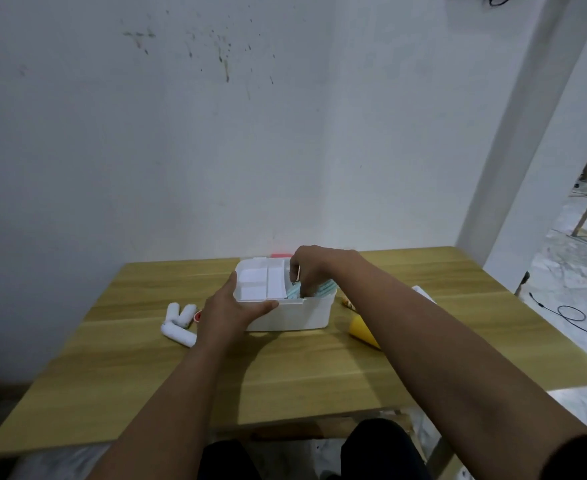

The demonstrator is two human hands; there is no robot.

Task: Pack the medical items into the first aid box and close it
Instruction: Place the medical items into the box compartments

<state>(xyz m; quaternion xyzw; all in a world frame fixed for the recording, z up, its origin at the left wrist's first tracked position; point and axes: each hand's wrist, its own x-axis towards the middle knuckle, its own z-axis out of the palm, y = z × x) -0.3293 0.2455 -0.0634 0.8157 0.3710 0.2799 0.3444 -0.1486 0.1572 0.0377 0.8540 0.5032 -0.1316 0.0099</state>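
there, box (306,315) under right hand (314,270)

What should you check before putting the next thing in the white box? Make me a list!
1. Box held steady: ok. The left hand grips the near left corner of the white box.
2. Box open: ok. No lid covers it; the divided tray shows on its left side.
3. Right hand free: cannot tell. The right hand reaches into the box at the light blue packs; its fingers hide what they touch.
4. Items left to pack: not ok. Three white bandage rolls and a yellow item lie on the table.
5. Room left in the box: cannot tell.
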